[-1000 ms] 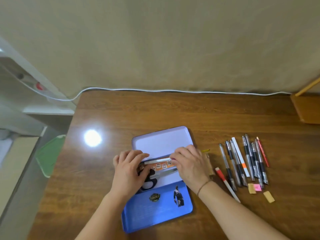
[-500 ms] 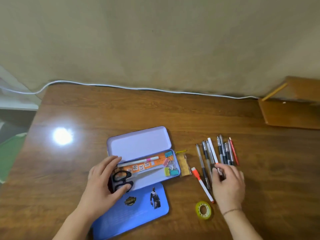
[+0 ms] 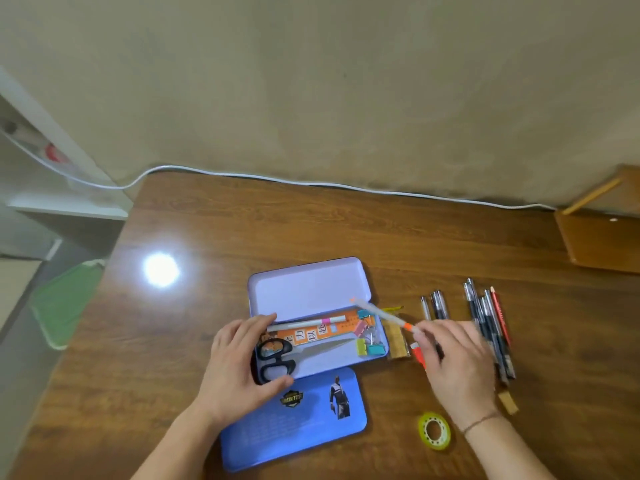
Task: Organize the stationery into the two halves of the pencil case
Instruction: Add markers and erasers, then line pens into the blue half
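Pencil case [image 3: 308, 292] lies open on the wooden table [image 3: 311, 223], its lilac tray facing up and its blue lid [image 3: 294, 420] flat on the near side, against the tray's near edge. The left hand [image 3: 239, 368] is spread over the tray's left end, fingers loose and grasping nothing, thumb against the near rim; the black scissors [image 3: 277, 358] lie right under its fingertips, blades running away to the right. Beyond those fingers, inside the tray, sit a white pen with a pink band [image 3: 308, 322] and an orange ruler [image 3: 311, 332]; coloured binder clips [image 3: 369, 337] fill the tray's far right end. The right hand [image 3: 457, 365] pinches a white pen with an orange tip [image 3: 381, 315] at its near end, and the pen slants up and left from the grip, reaching over the tray's right corner. Just past this hand, to its right, a row of dark pens [image 3: 491, 327] and a red pencil [image 3: 500, 317] lie on the table. A roll of yellow tape [image 3: 434, 430] lies just left of its wrist.
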A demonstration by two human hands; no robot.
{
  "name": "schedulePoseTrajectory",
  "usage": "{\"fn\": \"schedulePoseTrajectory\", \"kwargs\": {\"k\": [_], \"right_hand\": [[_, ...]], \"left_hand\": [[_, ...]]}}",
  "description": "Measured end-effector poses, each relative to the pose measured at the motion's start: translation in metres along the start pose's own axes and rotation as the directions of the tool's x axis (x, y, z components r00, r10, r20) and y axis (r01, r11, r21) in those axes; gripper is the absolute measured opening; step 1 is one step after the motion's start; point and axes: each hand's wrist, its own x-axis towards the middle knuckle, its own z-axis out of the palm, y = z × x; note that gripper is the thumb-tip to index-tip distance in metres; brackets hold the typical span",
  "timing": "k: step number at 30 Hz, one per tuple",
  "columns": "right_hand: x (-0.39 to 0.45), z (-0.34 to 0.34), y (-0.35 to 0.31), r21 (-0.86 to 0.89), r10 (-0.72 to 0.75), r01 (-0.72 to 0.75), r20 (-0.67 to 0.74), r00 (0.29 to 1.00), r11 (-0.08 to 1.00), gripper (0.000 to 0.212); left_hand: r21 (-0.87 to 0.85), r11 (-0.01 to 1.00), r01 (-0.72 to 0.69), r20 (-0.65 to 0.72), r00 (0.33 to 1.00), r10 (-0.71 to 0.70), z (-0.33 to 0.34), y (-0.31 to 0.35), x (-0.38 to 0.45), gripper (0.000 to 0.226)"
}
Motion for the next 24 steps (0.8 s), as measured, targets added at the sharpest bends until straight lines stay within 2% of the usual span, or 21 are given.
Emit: {"fn": "schedulePoseTrajectory", "kwargs": {"k": [1,3,5,9,15,17,20,22,24], "right_hand": [[0.001,0.006,-0.013,-0.023,-0.117,0.117,0.034,0.993,0.993,0.022],[0.008,0.018,-0.033,-0.065,-0.219,0.226,0.101,0.97,0.972,0.024],[0.017,0.026,-0.047,-0.087,-0.226,0.238,0.127,0.966,0.967,0.026],[0.031,0.038,-0.061,-0.069,-0.215,0.228,0.161,0.963,0.971,0.005],[0.039,0.047,-0.075,0.018,-0.22,0.222,0.215,0.951,0.975,0.009],[0.038,0.038,-0.073,0.109,-0.172,0.158,0.135,0.976,0.982,0.008],[0.026,0.014,-0.055,0.215,0.08,-0.072,-0.031,0.996,0.974,0.012],[0.011,0.002,-0.035,0.14,0.244,-0.238,-0.026,0.969,0.961,0.011],[-0.002,-0.001,-0.019,-0.02,0.325,-0.324,0.074,0.943,0.946,0.016]], "left_hand": [[0.012,1.0,-0.011,0.006,1.0,0.011,0.0,0.0,0.0,0.089],[0.02,0.999,-0.035,0.019,0.999,0.035,0.0,-0.001,0.0,0.084],[0.022,0.997,-0.069,0.034,0.997,0.068,0.0,-0.001,-0.001,0.074],[0.036,0.992,-0.12,0.073,0.99,0.118,-0.002,-0.003,-0.004,0.058],[0.086,0.99,-0.115,0.095,0.99,0.107,-0.001,-0.005,-0.003,0.052],[0.102,0.988,-0.116,0.099,0.989,0.106,0.0,-0.004,-0.003,0.051],[0.066,0.993,-0.103,0.054,0.994,0.099,0.001,-0.005,-0.003,0.048],[0.045,0.997,-0.068,-0.046,0.996,0.07,0.002,-0.001,-0.001,0.045],[0.112,0.993,-0.032,-0.168,0.984,0.05,0.003,0.008,0.009,0.044]]}}
